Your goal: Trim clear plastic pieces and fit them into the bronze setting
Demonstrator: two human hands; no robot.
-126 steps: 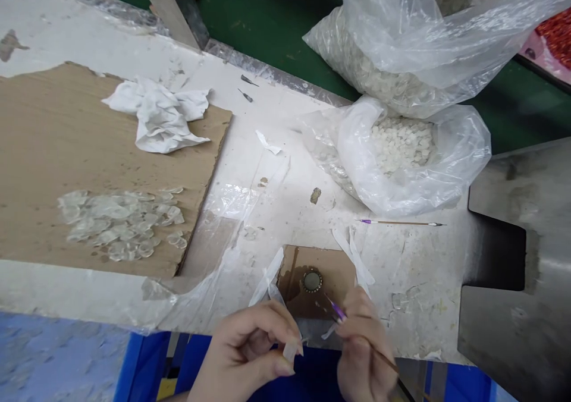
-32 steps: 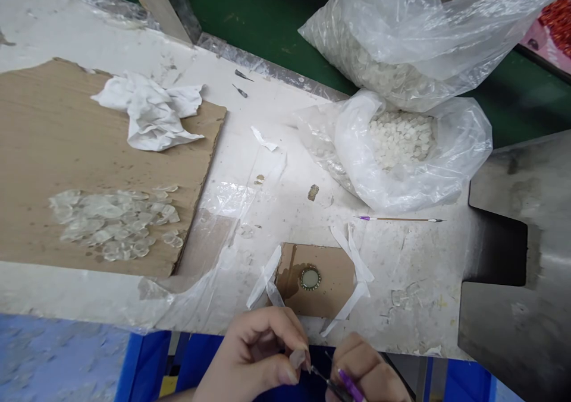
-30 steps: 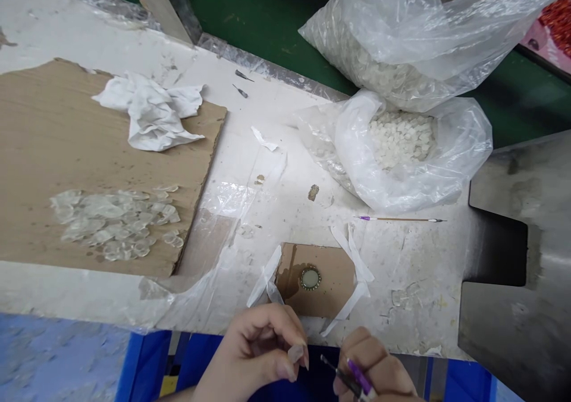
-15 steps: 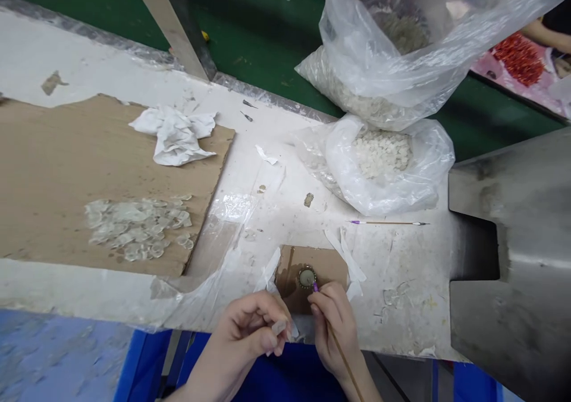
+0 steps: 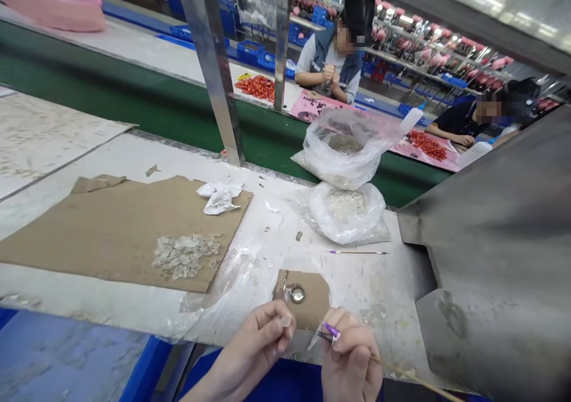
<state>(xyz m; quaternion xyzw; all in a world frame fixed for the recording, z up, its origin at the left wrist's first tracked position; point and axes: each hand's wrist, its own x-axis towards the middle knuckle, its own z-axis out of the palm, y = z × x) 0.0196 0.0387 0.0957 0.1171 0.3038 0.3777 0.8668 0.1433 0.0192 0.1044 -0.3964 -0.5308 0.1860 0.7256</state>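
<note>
Right hand [image 5: 351, 360] grips purple pick [image 5: 331, 330], left hand [image 5: 254, 354] apparently a clear chip [image 5: 285, 322].

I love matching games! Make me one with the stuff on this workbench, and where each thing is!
Things:
1. crumpled white cloth
2. metal bottle cap
3. white pellets
4. thin stick with a purple band

Places:
A. clear plastic bag
B. white tabletop
C. big cardboard sheet
D. small cardboard piece

Pairs: 1-C, 2-D, 3-A, 4-B
</note>
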